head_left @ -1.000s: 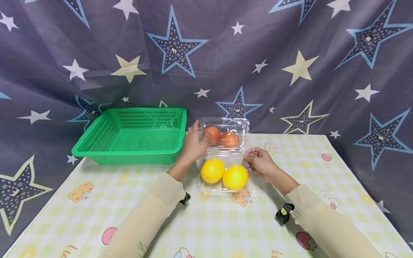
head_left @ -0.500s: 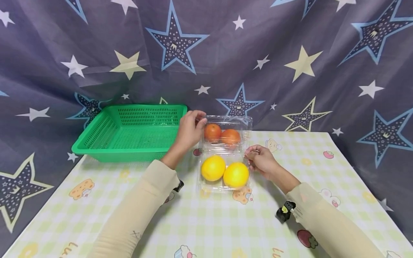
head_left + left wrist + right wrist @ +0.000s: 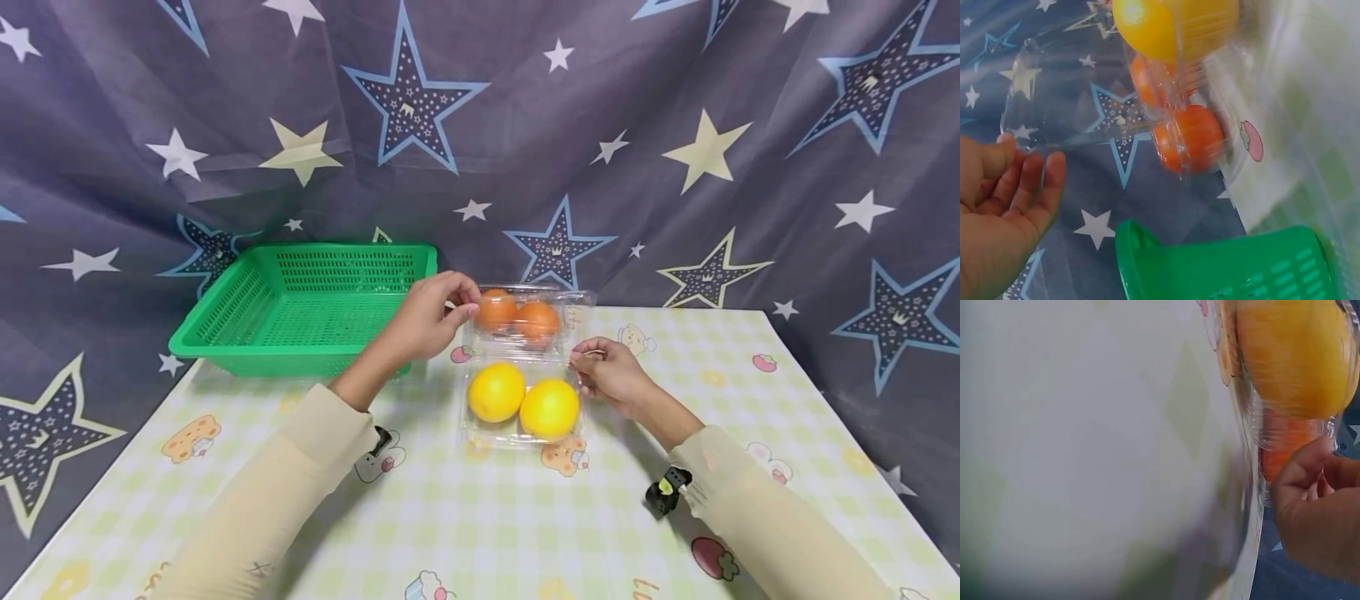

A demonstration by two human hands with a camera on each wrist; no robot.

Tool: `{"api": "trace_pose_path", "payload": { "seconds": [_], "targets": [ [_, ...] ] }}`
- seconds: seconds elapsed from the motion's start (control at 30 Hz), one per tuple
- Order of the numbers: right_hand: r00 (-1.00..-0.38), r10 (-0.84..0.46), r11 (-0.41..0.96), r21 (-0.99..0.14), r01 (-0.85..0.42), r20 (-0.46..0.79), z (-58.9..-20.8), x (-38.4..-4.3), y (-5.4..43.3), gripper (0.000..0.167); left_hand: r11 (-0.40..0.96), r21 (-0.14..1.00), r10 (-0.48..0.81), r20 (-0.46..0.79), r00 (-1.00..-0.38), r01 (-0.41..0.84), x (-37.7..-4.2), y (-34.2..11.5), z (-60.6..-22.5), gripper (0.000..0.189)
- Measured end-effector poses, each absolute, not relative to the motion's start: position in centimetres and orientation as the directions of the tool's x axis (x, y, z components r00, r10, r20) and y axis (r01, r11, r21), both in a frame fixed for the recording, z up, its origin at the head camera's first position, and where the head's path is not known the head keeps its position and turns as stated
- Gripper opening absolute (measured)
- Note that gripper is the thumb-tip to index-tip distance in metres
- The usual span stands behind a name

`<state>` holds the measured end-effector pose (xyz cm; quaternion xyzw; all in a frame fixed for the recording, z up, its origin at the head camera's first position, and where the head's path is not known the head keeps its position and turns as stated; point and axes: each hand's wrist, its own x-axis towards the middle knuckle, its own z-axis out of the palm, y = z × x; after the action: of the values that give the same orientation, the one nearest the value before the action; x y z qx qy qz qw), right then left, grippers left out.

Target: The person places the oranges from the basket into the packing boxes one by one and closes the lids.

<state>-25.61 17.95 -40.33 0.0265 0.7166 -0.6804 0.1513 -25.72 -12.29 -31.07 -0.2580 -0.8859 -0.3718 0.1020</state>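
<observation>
A clear plastic clamshell box stands on the table with its lid raised at the back. Two round yellow fruits lie side by side in its near half. Through the clear plastic, two smaller orange fruits show behind them; whether they sit in the box or beyond it I cannot tell. My left hand pinches the lid's left corner between thumb and fingers, as the left wrist view shows. At the box's right edge, near the hinge, my right hand pinches the plastic rim.
A green perforated basket stands at the back left, close to my left forearm. A checked cloth with cartoon prints covers the table. Behind it hangs a dark curtain with stars.
My left hand first moved up and left at the lid's left side, then came down and toward me, and the lid's upper edge sank with it. My right hand stays put.
</observation>
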Motion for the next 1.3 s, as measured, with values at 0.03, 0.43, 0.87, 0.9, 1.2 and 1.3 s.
{"api": "trace_pose_path", "payload": {
  "seconds": [0.03,0.43,0.87,0.9,1.2,1.3],
  "targets": [
    [-0.952,-0.175,0.078,-0.967,0.241,-0.251,-40.3,-25.6,18.1,0.023,0.582,0.606,0.398,0.370,-0.840,0.542,-25.5,-12.4,-31.1,0.004],
    [-0.919,-0.278,0.083,-0.960,0.266,-0.279,-39.6,-25.6,19.6,0.031,0.431,0.475,0.615,0.468,-0.635,0.767,-22.4,-14.4,-32.4,0.009],
    [-0.917,-0.271,0.078,-0.956,0.282,-0.293,-39.1,-24.8,20.8,0.033,0.311,0.212,0.791,0.483,-0.376,0.926,-19.5,-15.1,-35.5,0.019],
    [-0.921,-0.265,0.089,-0.958,0.271,-0.285,-39.0,-24.6,20.9,0.033,0.314,0.205,0.796,0.475,-0.375,0.927,-19.3,-15.1,-35.7,0.018],
    [-0.956,-0.287,0.415,-0.891,-0.186,0.066,-37.8,-21.4,21.3,0.018,0.357,0.180,0.822,0.405,-0.400,0.917,-18.7,-15.3,-37.4,0.014],
    [-0.920,-0.322,0.511,-0.778,-0.367,0.223,-37.8,-20.1,21.3,0.011,0.358,0.180,0.826,0.396,-0.400,0.916,-18.6,-15.3,-37.5,0.013]
  ]
}}
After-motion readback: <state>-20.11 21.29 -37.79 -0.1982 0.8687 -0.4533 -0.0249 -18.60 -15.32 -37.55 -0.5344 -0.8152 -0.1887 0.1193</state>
